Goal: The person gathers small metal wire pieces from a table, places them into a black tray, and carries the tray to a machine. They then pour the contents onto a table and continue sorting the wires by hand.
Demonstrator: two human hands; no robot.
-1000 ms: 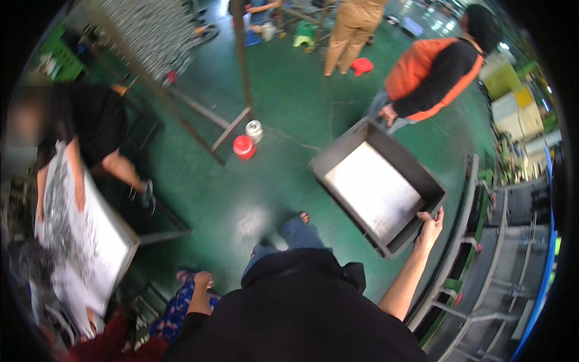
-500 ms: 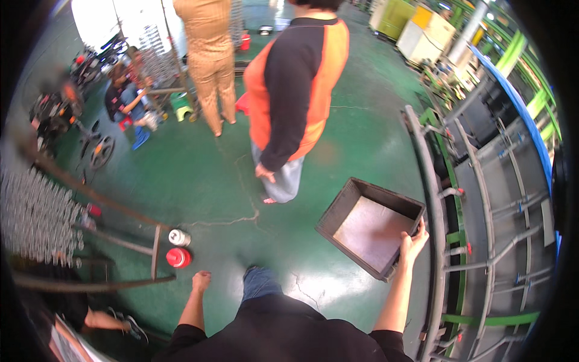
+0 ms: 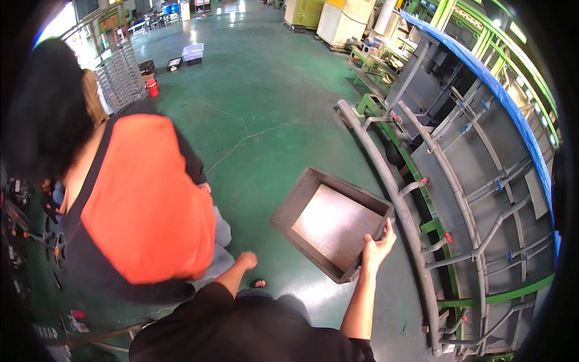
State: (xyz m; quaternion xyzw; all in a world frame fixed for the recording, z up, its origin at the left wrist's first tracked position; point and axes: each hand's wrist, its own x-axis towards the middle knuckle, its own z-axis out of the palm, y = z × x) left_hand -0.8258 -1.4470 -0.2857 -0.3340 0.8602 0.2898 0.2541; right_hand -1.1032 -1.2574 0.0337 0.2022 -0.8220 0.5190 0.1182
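Note:
My right hand [image 3: 379, 246] grips the right rim of a dark grey plastic crate [image 3: 295, 198], with the thumb on the inner side. The open-topped crate is held tilted in front of me, to the right, above the green floor. Its bottom looks pale, and no loose items show in it. My left hand [image 3: 246, 260] is curled into a loose fist in front of my body, with nothing visible in it. It is close to the legs of a person in an orange and black shirt [image 3: 154, 199].
That person fills the near left. Along the right runs a grey tank wall with pipes [image 3: 392, 187], red and blue valves and a blue top edge [image 3: 482, 72]. Farther off are a light blue crate [image 3: 193, 50], a red container [image 3: 152, 88] and hanging metal parts [image 3: 120, 75].
I have moved forward, and the person in orange has passed from ahead to my near left. The crate stays in my right hand. My left hand has swung forward.

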